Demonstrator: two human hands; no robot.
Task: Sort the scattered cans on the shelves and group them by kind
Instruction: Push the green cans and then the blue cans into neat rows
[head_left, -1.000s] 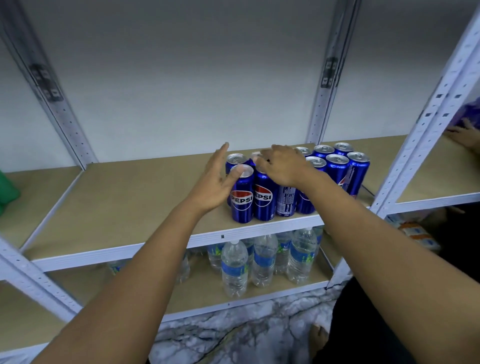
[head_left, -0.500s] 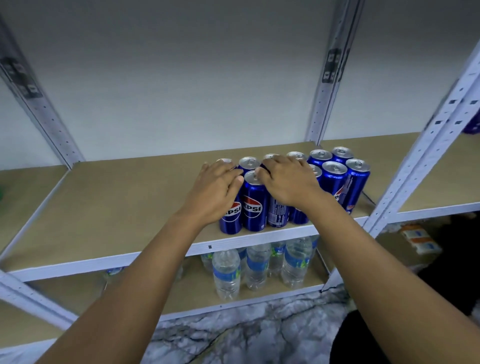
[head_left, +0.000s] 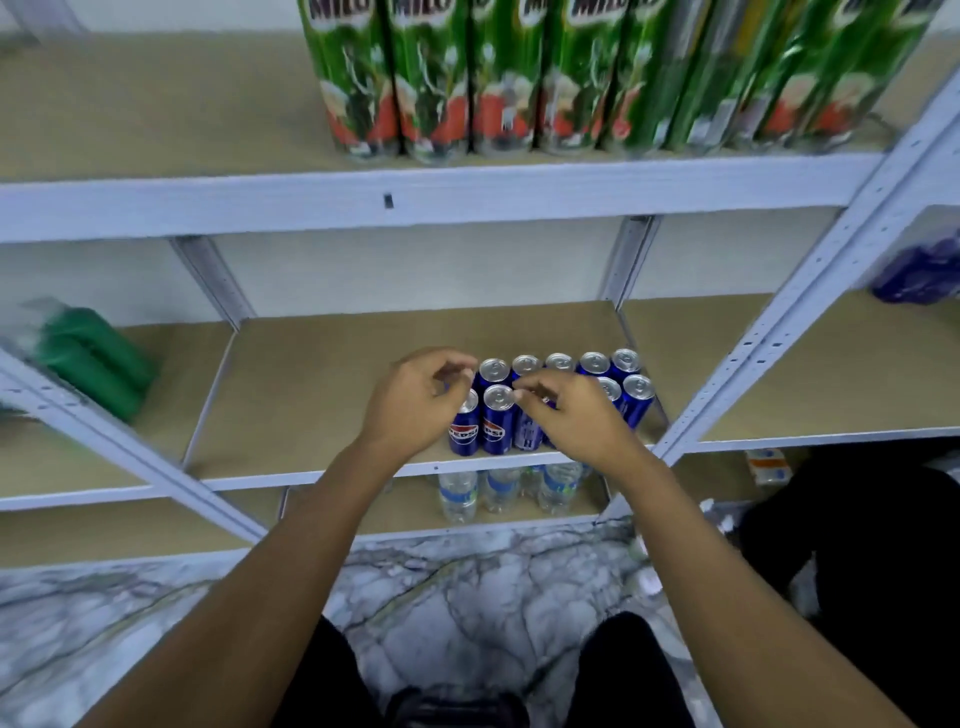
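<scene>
Hovering hands: left hand (head_left: 415, 405) and right hand (head_left: 576, 421) are raised over the front of the can group, fingers loosely curled, holding nothing; whether any fingertip touches a can top cannot be told.
Floor: grey marbled floor (head_left: 467, 597) lies nearest, below both forearms.
Bottom shelf: water bottles (head_left: 460, 496) stand upright in a tight cluster, blue labels outward.
Middle shelf: tan board (head_left: 337, 395) in a white metal frame carries the blue Pepsi cans (head_left: 493, 415).
Can arrangement: Pepsi cans stand upright in two rows, touching side by side, at the right front part of the board; some front-row cans are hidden by the right hand.
Left bay: green packages (head_left: 93, 353) sit on the neighbouring shelf, blurred.
Right bay: dark blue items (head_left: 919, 270) rest on the far right shelf, too blurred to identify.
Top shelf: green Milo cans (head_left: 467, 78) stand upright in a close row at the front edge.
</scene>
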